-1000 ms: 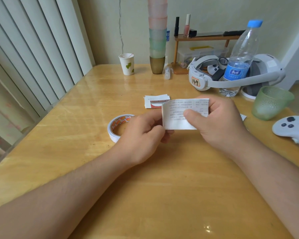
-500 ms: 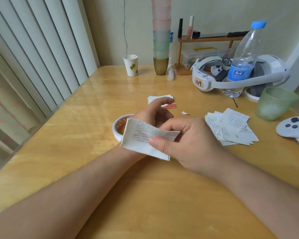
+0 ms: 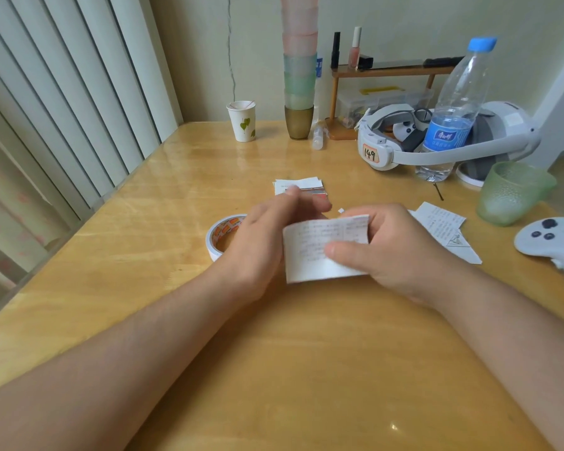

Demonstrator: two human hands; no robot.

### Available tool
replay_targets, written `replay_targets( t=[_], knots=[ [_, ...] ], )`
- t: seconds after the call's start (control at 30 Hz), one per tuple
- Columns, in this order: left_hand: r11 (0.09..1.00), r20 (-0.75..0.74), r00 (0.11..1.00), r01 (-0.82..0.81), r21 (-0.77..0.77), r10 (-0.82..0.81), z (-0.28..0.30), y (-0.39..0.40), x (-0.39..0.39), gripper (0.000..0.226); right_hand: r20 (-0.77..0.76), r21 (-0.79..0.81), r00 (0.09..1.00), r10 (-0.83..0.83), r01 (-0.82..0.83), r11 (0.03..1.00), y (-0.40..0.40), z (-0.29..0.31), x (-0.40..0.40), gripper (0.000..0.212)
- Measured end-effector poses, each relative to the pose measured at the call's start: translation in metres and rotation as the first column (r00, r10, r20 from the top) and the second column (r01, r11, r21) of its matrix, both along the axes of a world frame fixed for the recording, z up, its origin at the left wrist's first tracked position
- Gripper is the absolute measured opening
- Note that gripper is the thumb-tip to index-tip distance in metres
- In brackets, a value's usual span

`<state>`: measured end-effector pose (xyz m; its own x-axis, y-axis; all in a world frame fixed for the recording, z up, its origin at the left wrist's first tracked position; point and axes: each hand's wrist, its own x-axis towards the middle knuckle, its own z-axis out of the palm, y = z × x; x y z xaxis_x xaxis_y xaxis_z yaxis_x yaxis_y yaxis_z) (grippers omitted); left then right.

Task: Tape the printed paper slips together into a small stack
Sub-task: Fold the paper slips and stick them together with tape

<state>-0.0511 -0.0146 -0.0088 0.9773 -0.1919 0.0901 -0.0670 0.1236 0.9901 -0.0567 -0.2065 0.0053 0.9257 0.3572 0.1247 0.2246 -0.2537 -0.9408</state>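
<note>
Right hand [image 3: 394,252] pinches the printed slips [image 3: 323,247] above the table [image 3: 144,255], thumb on the face. Left hand [image 3: 261,242] behind them, fingers loosely curled (grip unclear). Likely aligning before taping; next needs the tape roll [image 3: 220,234], just left. More slips [image 3: 443,229] right; bare room near.

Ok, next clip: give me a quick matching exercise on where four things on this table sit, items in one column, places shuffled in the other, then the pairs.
Items:
1. tape roll
2. paper cup
3. green glass
4. printed slip

Places:
A. far side of the table, near the blinds
B. pinched in the right hand
C. on the table, partly behind the left hand
D. right side of the table, just in front of the water bottle

Pairs: 1-C, 2-A, 3-D, 4-B
</note>
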Motion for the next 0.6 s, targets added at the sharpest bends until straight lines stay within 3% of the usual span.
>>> replay_targets(
  t=[0.1,0.27,0.47,0.6],
  knots=[
    [0.998,-0.077,0.996,0.035,-0.054,-0.039,-0.0002,0.0031,0.0009,0.071,-0.028,0.069,0.992,-0.127,0.128,0.989,-0.0028,-0.0028,0.0086,0.016],
    [0.989,0.09,0.995,0.029,0.146,-0.042,-0.0044,-0.0012,-0.0016,0.024,-0.066,0.135,0.986,-0.154,0.162,0.978,-0.0006,-0.0012,0.009,0.023],
    [0.995,0.093,0.995,0.017,0.103,-0.026,-0.0019,0.001,-0.0035,0.02,-0.086,0.158,0.986,-0.142,0.155,0.975,0.0003,-0.0067,0.0109,0.02],
    [0.996,0.099,0.994,0.036,0.084,-0.044,-0.0038,0.0014,-0.0028,0.025,-0.005,0.131,0.99,-0.144,0.144,0.981,0.0004,-0.0073,0.0108,0.022]
  ],
)
